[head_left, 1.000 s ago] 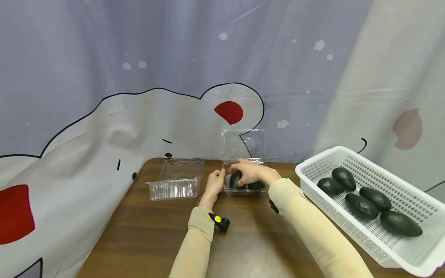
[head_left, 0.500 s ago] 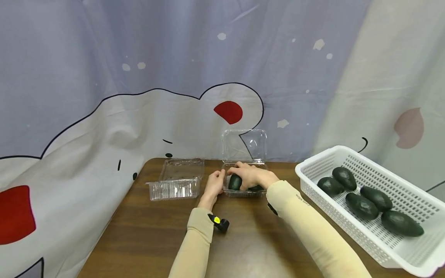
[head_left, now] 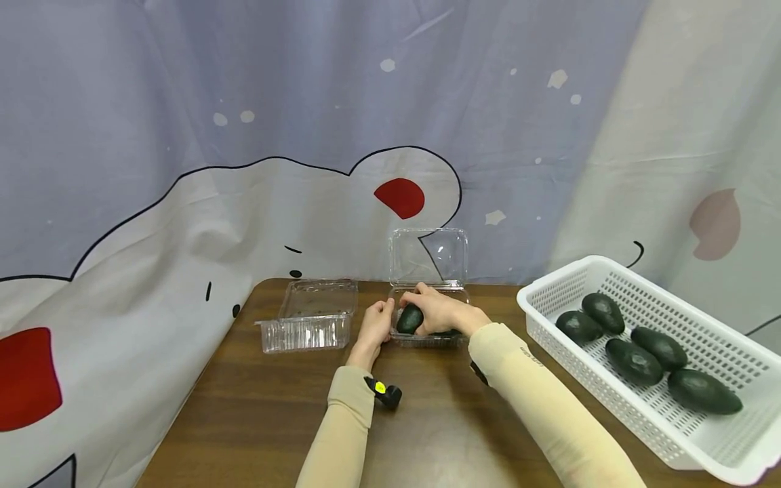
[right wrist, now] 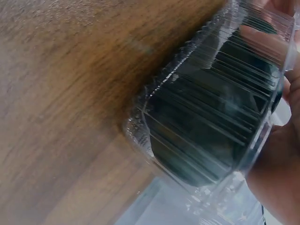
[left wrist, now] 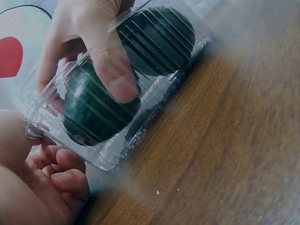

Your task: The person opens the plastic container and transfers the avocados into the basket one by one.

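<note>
A clear plastic clamshell box [head_left: 428,341] stands at the table's far side with its lid [head_left: 429,256] raised behind it. Inside its left half, my right hand [head_left: 436,310] grips a dark green avocado [head_left: 409,318], thumb on the near side in the left wrist view. A second avocado [left wrist: 159,44] lies in the right half, mostly hidden under the right hand in the head view. At the box's left edge my left hand [head_left: 374,324] pinches the rim between thumb and fingers; its other fingers are curled [left wrist: 65,173].
Left of the hands, another clear clamshell box [head_left: 307,333] stands with its lid tipped back. A white perforated basket [head_left: 616,400] holding several avocados [head_left: 634,362] takes up the right side. A patterned curtain [head_left: 329,224] hangs right behind the wooden table [head_left: 421,434].
The gripped avocado has turned from near upright to tilted, its lower end shifting slightly left inside the box. My right hand has sunk a little lower; the left hand stays put.
</note>
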`<state>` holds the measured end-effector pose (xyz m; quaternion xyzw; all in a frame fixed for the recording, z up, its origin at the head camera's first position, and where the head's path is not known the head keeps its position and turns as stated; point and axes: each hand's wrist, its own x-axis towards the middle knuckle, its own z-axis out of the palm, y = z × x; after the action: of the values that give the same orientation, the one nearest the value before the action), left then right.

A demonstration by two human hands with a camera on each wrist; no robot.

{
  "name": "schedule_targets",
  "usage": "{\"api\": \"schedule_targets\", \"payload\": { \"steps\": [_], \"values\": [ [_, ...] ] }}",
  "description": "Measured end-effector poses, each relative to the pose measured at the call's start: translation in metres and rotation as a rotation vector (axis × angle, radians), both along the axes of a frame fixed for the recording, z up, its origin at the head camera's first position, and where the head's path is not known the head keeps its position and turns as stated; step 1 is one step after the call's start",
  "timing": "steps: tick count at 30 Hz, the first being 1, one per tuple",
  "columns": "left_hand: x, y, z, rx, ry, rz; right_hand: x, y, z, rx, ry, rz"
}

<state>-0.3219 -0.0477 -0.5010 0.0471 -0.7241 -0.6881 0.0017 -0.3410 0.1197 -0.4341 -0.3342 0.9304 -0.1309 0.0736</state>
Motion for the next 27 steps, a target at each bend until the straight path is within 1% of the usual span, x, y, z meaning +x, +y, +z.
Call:
{"api": "schedule_targets", "payload": {
  "steps": [4, 9, 13, 16, 18, 25, 27],
  "values": [
    [0.0, 0.0, 0.0, -0.002, 0.009, 0.001, 0.001, 0.001, 0.005, -0.023, 0.019, -0.015],
    [0.0, 0.0, 0.0, -0.01, 0.011, -0.004, 0.003, 0.004, 0.017, -0.026, 0.044, -0.009],
    [0.0, 0.001, 0.0, -0.009, 0.011, -0.004, 0.008, 0.012, 0.029, -0.025, 0.057, 0.005],
    [0.001, 0.002, 0.0, -0.002, 0.012, 0.0, 0.012, 0.023, 0.04, -0.021, 0.079, 0.02],
    [0.001, 0.002, -0.001, -0.001, 0.013, -0.003, 0.015, 0.032, 0.049, -0.012, 0.112, 0.028],
    [0.001, 0.001, -0.001, 0.003, 0.017, -0.007, 0.027, 0.071, 0.091, -0.007, 0.223, 0.021],
    [0.001, 0.0, -0.001, 0.004, 0.017, -0.001, 0.029, 0.084, 0.1, -0.013, 0.249, 0.013]
  ]
}}
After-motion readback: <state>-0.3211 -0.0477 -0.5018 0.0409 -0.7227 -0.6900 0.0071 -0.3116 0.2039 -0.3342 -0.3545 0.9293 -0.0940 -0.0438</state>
